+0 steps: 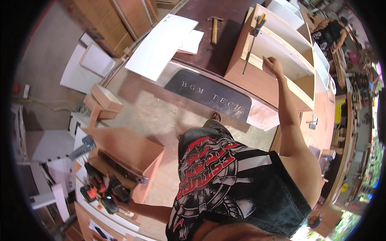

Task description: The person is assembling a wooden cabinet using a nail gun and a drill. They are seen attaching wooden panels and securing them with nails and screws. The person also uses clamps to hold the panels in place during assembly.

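Note:
Low on the left, my left hand [124, 204] is closed around a black cordless drill [116, 192], whose small light shines; its fingers are partly hidden. Beside it is a second power tool in red and black [93, 188]. My right hand [273, 65] has its fingers curled together at the near edge of an open wooden cabinet [251, 60] with shelf-like compartments. Whatever those fingers may pinch is too small to make out. A long screwdriver [253, 39] with a yellow and black handle lies across the cabinet's edge, left of my right hand.
A hammer [215, 30] and white panels [163, 44] lie on the dark worktable [201, 60]. A dark mat [207, 94] is in front of it. An open wooden box [136, 148] stands near my left arm. Another person [331, 34] works at the far right.

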`<state>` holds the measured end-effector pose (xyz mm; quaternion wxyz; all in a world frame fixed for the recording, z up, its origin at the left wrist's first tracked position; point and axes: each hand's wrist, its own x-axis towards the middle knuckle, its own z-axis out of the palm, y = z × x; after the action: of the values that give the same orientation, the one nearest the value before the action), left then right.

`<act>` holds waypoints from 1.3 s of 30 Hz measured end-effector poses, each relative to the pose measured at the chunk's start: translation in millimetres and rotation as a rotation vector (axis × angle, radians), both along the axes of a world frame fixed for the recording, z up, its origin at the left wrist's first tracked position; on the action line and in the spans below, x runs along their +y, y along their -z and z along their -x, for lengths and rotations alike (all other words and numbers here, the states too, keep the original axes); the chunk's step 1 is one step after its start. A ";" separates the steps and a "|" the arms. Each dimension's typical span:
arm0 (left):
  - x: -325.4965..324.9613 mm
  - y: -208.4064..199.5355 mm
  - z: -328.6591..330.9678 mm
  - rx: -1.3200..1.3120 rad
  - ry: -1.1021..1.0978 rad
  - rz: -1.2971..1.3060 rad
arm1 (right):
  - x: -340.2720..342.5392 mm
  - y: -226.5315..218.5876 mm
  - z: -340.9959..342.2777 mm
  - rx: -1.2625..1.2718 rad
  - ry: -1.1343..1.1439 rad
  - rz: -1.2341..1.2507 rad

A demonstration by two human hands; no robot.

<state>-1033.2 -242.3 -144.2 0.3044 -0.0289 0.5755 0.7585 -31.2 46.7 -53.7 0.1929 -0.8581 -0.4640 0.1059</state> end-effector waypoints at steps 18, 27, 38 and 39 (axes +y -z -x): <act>106.7 -19.7 -209.2 0.740 -0.211 1.000 | 150.9 -57.0 -37.8 0.006 -0.284 -0.374; 148.4 -39.3 -299.6 0.827 -0.223 1.228 | 162.4 -64.1 -50.7 0.250 -0.355 -0.228; 229.9 -66.2 -401.7 0.932 0.023 1.169 | 148.9 -49.7 -54.6 0.139 -0.437 -0.416; 236.2 -55.7 -387.8 0.963 0.099 1.141 | 147.6 -50.3 -58.1 0.175 -0.412 -0.414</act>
<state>-645.5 -6.1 -88.6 -0.0098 0.1787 0.9498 0.2565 26.9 194.3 -3.4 0.3774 -0.6760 -0.6216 0.1192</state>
